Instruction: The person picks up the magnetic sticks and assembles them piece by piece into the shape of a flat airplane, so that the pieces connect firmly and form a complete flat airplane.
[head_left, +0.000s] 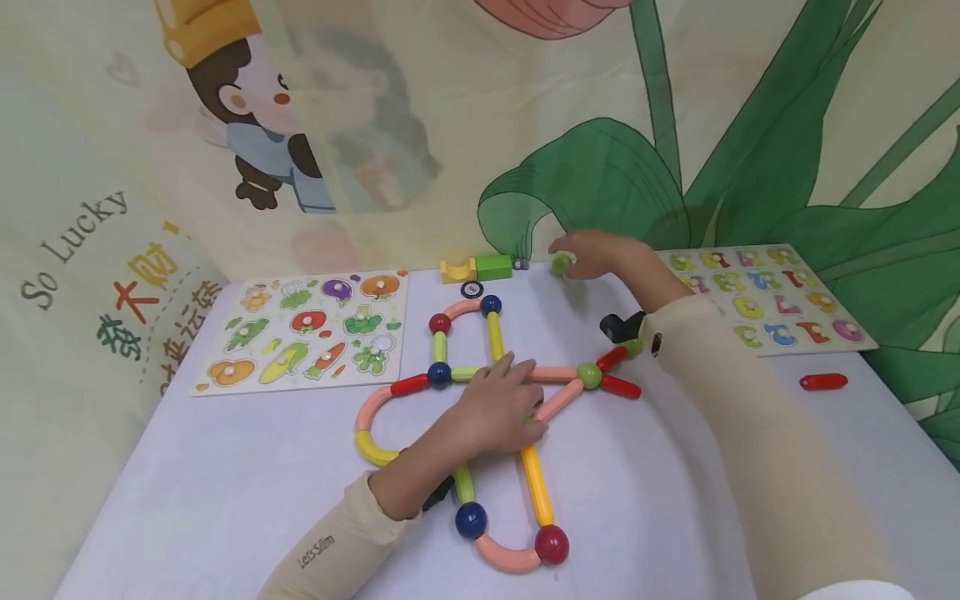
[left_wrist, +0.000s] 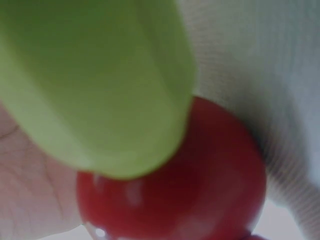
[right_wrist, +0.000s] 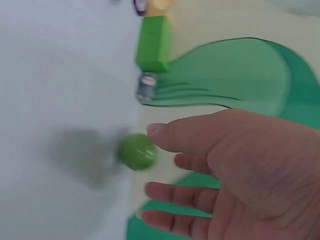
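A flat figure of magnetic rods and balls lies on the white table. Over its middle rests my left hand, fingers spread across the pink rod and nearby pieces, hiding part of the joints. Close under that wrist, the left wrist view shows a light green rod against a red ball. At the back, my right hand reaches toward a loose green ball. Its thumb tip is right at the ball, and the other fingers are spread apart.
A vegetable puzzle board lies at left, a number puzzle board at right. Along the back wall stand a green block and a yellow arched block. A red rod lies alone on the right.
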